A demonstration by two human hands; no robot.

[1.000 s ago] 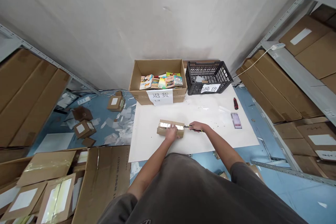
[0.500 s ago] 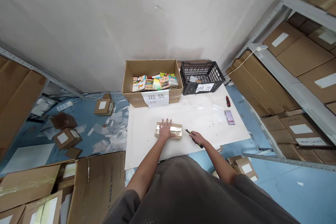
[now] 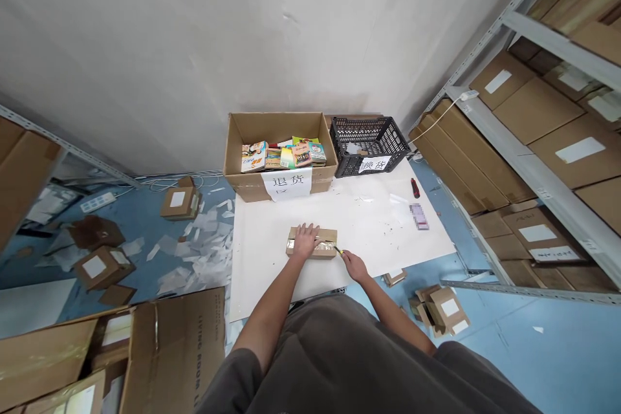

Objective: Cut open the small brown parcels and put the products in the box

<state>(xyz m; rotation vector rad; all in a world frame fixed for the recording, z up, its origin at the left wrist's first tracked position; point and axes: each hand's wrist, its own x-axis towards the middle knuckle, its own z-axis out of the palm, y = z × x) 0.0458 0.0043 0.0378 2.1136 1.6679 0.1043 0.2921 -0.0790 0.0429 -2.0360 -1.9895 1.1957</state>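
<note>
A small taped cardboard box (image 3: 326, 235) lies on the white tabletop (image 3: 262, 259) in front of me. My left hand (image 3: 305, 241) rests flat on the left half of its top, fingers stretched forward. In my right hand (image 3: 355, 266) is a utility knife (image 3: 341, 252), largely covered by the closed fingers. Its tip meets the right end of the box, by the shiny tape. Farther right on the table lie a red and black utility knife (image 3: 415, 188) and a blurred purple item (image 3: 419, 216).
At the table's back stand an open carton (image 3: 233, 149) of small books and a black plastic crate (image 3: 339, 158). Metal shelving (image 3: 557, 39) with cartons rises on the right. Paper scraps (image 3: 208, 239) and small boxes litter the floor at left; a large carton (image 3: 179, 349) stands close by.
My right hand has moved left, bringing the knife from beside the box to its right end. The left hand stays on the box, with its fingers closer together. My view has shifted slightly.
</note>
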